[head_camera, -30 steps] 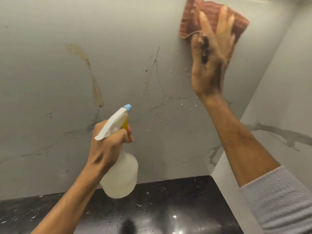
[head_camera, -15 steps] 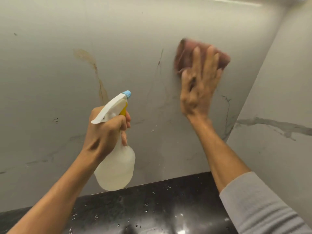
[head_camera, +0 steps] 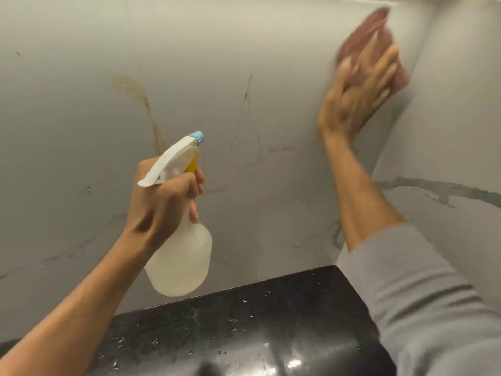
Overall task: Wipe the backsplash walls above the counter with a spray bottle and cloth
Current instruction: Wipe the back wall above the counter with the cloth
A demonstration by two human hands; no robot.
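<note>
The person is wiping the back wall (head_camera: 67, 109) high up, close to the corner where the 2 walls meet. The right hand (head_camera: 357, 96) is lying flat with its fingers straight and spread. It is pressing a reddish cloth (head_camera: 370, 31) against the wall, pinning it under the palm and fingers without clutching it. Hand and cloth are both blurred, which suggests a stroke is under way.

The left hand (head_camera: 162, 202) is curling its fingers round the neck of the spray bottle (head_camera: 181, 261). It is holding the bottle upright in the air above the black counter (head_camera: 244, 335), with the blue nozzle (head_camera: 197, 137) pointing toward the wall. Whether the trigger is being squeezed cannot be told.

To do this step well, the flat hand should probably be spreading even pressure across the whole cloth. It should be running overlapping strokes from the top downward so that drips are caught on the way. The cloth edge needs pushing right into the corner seam beside the side wall (head_camera: 455, 126), where 1 pass could easily miss.

The brown streak (head_camera: 141, 104) to the left looks unwiped. It will likely need a fresh spray and firmer rubbing. The thin dark lines may be veining in the stone, not dirt.
</note>
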